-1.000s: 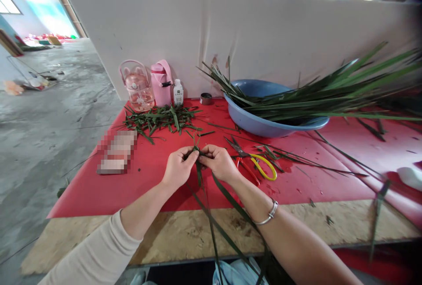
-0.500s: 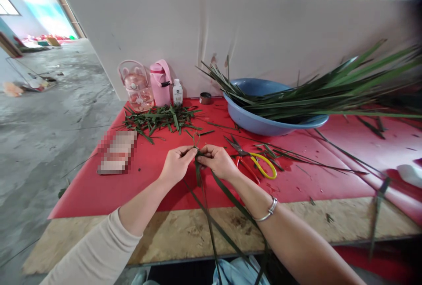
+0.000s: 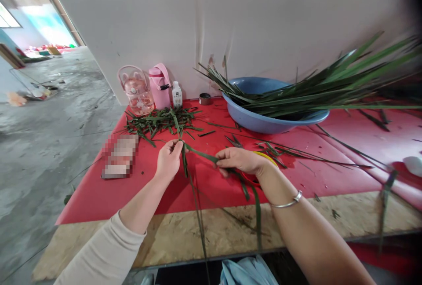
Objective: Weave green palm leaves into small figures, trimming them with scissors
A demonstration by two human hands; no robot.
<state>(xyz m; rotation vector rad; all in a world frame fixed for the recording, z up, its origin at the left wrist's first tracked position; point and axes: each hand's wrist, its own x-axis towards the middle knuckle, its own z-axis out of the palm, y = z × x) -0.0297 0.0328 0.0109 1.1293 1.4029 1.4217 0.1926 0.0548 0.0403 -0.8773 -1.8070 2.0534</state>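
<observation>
My left hand (image 3: 169,157) pinches a small bundle of green leaf strips (image 3: 184,162) above the red-covered table. From that pinch one flat leaf strip (image 3: 201,155) runs to the right, drawn out between both hands. My right hand (image 3: 239,160) is closed on this strip, whose loose end hangs below the hand over the table's front edge. Long thin ends also trail down from the bundle. Under my right hand and wrist lie scissors with yellow and red handles (image 3: 265,158), partly hidden; their blades (image 3: 234,141) point to the back left.
A blue basin (image 3: 273,120) full of long leaves (image 3: 310,93) stands at the back right. Cut leaf scraps (image 3: 158,121) lie before a clear pink bottle (image 3: 140,96), a pink flask (image 3: 160,89) and a white bottle (image 3: 177,95). A pixelated flat object (image 3: 120,156) lies left. A white panel (image 3: 148,30) rises behind.
My right hand has moved right, away from my left hand, pulling the leaf strip out between them. My left hand has shifted slightly left, still holding the bundle.
</observation>
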